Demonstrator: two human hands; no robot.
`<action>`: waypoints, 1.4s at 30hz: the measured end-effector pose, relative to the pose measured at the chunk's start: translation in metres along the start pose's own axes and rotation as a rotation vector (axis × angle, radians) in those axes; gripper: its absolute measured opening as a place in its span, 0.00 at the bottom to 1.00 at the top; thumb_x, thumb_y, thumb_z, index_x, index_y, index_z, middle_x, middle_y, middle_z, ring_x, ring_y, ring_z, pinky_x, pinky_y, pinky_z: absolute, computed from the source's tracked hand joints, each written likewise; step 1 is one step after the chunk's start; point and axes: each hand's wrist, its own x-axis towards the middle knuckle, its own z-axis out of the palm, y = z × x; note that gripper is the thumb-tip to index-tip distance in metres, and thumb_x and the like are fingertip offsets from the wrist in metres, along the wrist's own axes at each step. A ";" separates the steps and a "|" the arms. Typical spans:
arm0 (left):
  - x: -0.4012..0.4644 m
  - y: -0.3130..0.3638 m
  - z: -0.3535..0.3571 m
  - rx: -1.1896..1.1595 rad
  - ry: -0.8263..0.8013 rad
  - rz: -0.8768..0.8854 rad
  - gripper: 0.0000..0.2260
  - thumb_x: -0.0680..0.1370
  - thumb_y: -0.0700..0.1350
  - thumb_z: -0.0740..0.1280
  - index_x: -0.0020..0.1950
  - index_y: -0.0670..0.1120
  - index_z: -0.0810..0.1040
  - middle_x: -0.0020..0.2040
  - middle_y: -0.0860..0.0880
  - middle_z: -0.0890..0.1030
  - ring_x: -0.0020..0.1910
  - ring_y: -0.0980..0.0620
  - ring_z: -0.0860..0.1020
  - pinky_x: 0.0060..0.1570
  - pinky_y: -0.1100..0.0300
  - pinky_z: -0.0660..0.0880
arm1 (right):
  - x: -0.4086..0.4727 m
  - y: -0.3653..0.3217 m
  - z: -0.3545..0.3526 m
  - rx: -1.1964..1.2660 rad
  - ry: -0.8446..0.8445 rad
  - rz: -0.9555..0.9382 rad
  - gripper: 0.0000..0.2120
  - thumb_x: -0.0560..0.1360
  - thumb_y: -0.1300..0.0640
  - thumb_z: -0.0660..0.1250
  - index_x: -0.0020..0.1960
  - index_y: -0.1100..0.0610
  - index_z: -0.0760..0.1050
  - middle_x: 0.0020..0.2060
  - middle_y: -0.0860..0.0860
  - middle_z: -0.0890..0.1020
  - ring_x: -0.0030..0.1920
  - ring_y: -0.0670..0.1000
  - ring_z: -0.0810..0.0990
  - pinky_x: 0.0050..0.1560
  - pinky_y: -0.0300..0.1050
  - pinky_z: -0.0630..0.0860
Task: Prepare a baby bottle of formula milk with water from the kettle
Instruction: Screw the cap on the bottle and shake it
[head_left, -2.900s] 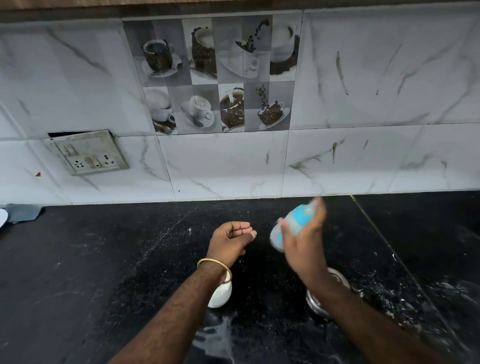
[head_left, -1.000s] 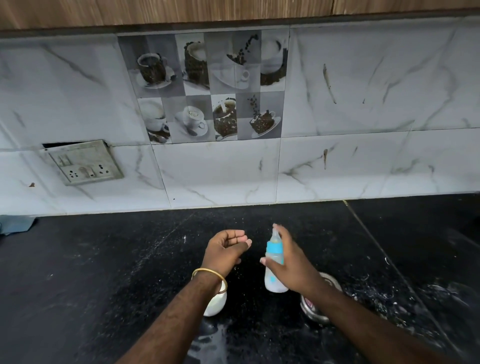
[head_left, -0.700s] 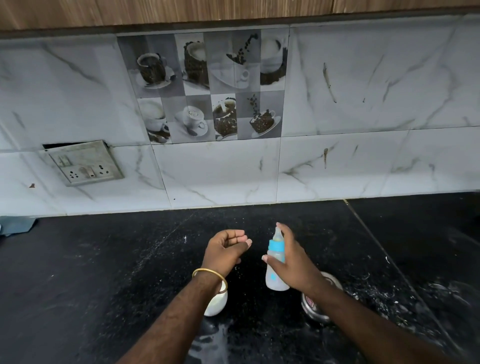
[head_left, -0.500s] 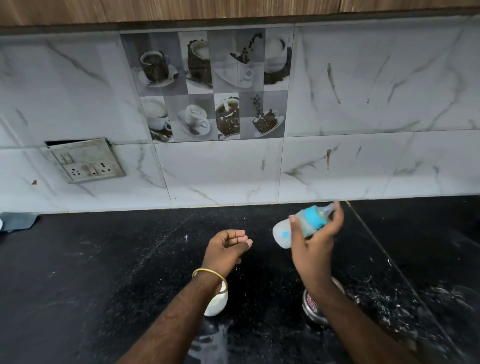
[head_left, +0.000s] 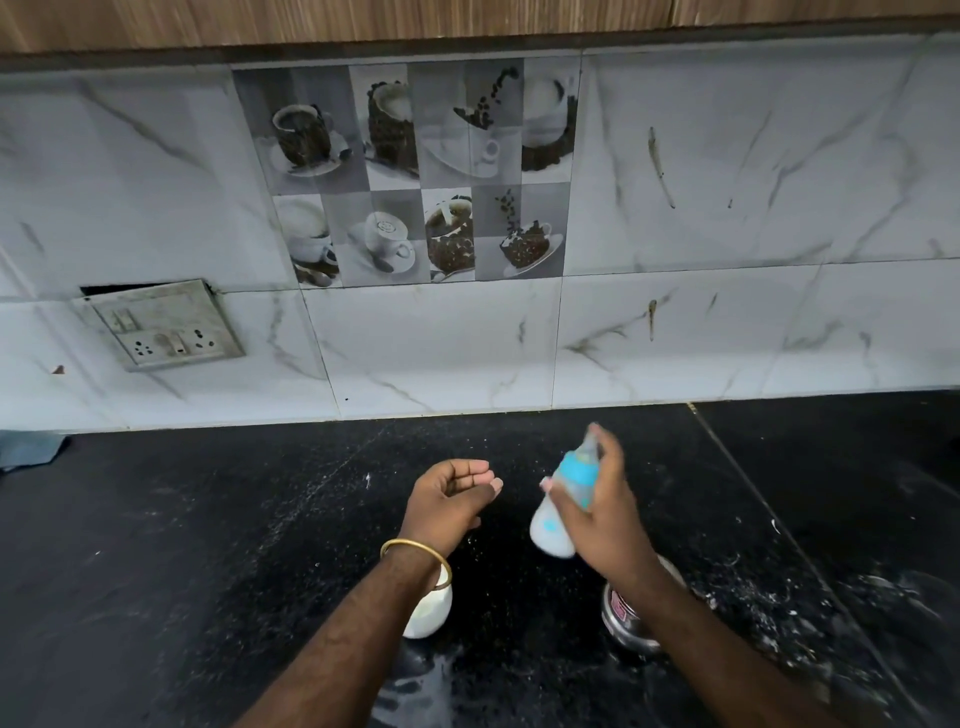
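I am seeing the right hand (head_left: 605, 512) gripping the bottle (head_left: 563, 506) above the speckled black stone counter (head_left: 208, 545), fingers curling round its blue collar; the translucent body, holding white liquid, is tilting and motion-blurred. The left hand (head_left: 447, 501) is hovering just left, loosely curled, holding nothing. A round white bowl (head_left: 428, 616) is sitting beneath the left wrist, a shiny steel tin (head_left: 631, 621) beneath the right forearm.

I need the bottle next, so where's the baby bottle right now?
In the head view, the baby bottle is right of centre, gripped by the right hand above the black counter, tilted, beside the left hand.
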 end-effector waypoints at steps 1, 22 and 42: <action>0.001 0.000 0.000 -0.005 0.000 0.000 0.10 0.74 0.40 0.74 0.54 0.47 0.82 0.50 0.50 0.87 0.49 0.54 0.83 0.46 0.55 0.79 | 0.004 -0.006 -0.001 0.104 0.178 -0.014 0.39 0.74 0.48 0.73 0.76 0.45 0.53 0.72 0.56 0.70 0.67 0.56 0.75 0.67 0.59 0.73; 0.001 -0.002 0.000 -0.003 0.006 -0.002 0.11 0.74 0.38 0.74 0.55 0.46 0.82 0.51 0.48 0.87 0.53 0.49 0.84 0.45 0.54 0.79 | 0.011 -0.025 0.000 0.135 0.293 -0.085 0.40 0.76 0.55 0.71 0.78 0.51 0.48 0.73 0.58 0.66 0.69 0.55 0.72 0.69 0.48 0.71; 0.003 -0.005 -0.002 -0.043 0.011 -0.017 0.10 0.74 0.37 0.73 0.53 0.47 0.82 0.51 0.48 0.87 0.55 0.47 0.84 0.47 0.52 0.79 | 0.004 -0.014 -0.004 -0.059 0.114 -0.107 0.38 0.77 0.52 0.69 0.78 0.53 0.50 0.71 0.60 0.68 0.66 0.56 0.74 0.68 0.53 0.72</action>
